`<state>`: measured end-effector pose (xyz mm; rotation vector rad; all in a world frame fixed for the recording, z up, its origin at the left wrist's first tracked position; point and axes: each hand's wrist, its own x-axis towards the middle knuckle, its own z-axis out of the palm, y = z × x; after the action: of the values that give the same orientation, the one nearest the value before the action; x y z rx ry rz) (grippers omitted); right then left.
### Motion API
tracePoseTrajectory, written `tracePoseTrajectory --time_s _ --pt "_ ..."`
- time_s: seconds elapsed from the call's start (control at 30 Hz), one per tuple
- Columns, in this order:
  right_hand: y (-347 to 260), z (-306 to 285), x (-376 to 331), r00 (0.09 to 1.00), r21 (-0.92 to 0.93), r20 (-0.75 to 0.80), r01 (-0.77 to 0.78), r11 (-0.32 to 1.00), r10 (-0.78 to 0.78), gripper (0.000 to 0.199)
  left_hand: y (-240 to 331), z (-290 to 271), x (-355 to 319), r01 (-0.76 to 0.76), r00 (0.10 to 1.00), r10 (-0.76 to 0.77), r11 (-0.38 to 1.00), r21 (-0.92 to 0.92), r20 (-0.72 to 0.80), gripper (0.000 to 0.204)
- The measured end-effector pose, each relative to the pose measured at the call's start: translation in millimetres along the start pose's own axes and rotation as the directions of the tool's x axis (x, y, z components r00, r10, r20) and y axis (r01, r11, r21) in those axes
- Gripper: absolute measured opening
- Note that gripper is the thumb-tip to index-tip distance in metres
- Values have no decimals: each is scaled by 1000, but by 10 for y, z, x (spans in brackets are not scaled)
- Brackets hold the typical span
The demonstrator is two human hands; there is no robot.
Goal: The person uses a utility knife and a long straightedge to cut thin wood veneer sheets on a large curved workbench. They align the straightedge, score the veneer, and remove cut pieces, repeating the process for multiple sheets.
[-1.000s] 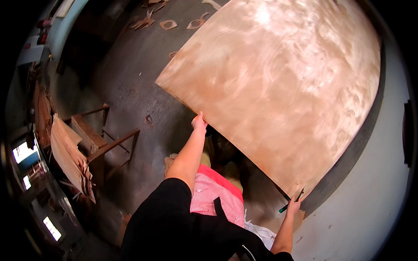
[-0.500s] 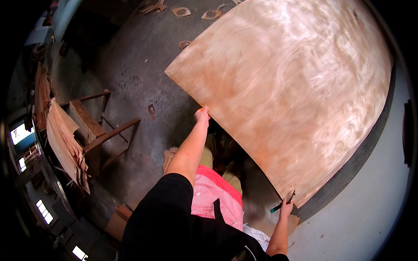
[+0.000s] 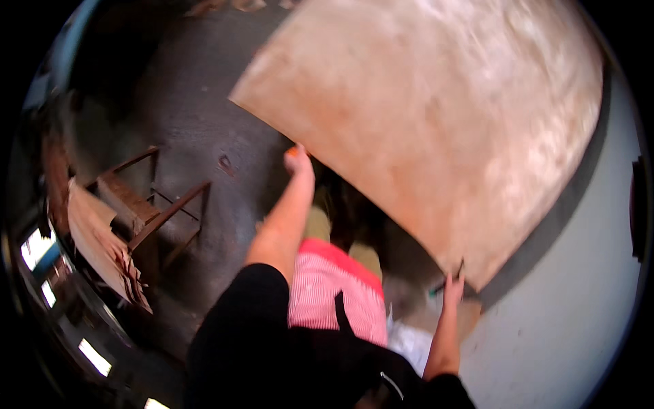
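A large sheet of pale wood veneer (image 3: 422,136) with swirling grain spreads out in front of me, its near edge running slantwise between my hands. My left hand (image 3: 298,160) pinches that edge near its left corner; a bit of orange shows at the fingers. At the near right corner, my right hand (image 3: 453,288) is closed on the sheet. A slim dark tool with a green end (image 3: 436,290) is in the same hand, its thin tip lying over the veneer. Blur hides the tool's exact kind and the fingertips under the sheet.
To the left stands a wooden frame stand (image 3: 170,215), with a stack of veneer sheets (image 3: 102,238) beside it. Veneer scraps (image 3: 248,4) lie on the dark floor (image 3: 197,102) at the far side. A pale wall-like surface (image 3: 579,273) rises at right.
Both hands and the veneer sheet have shifted up in the picture; the left hand and the sheet's left corner have also moved left. The view is now blurred. Both grips stay the same.
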<state>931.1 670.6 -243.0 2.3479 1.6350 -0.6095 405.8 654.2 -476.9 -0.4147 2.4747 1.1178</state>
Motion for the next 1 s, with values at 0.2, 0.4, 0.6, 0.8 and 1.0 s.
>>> tracePoseTrajectory --time_s 0.2,0.4,0.6,0.8,1.0 --pt "-88 265 131 977 -149 33 -203 968 210 53 225 -51 -296 514 810 -473 857 -34 347 32" --pt "-71 414 142 978 -56 7 -207 977 208 43 653 156 -630 521 808 -357 804 -286 468 53" --pt "9 565 225 976 20 -15 -215 976 215 45 522 266 -433 471 813 -288 836 -281 507 57" --pt "127 665 131 939 393 -166 -216 894 300 56 738 167 -916 66 974 -118 963 261 191 63" --pt "716 1131 -127 862 696 -149 -256 670 485 44 340 121 -1899 -963 28 569 -206 175 822 65"
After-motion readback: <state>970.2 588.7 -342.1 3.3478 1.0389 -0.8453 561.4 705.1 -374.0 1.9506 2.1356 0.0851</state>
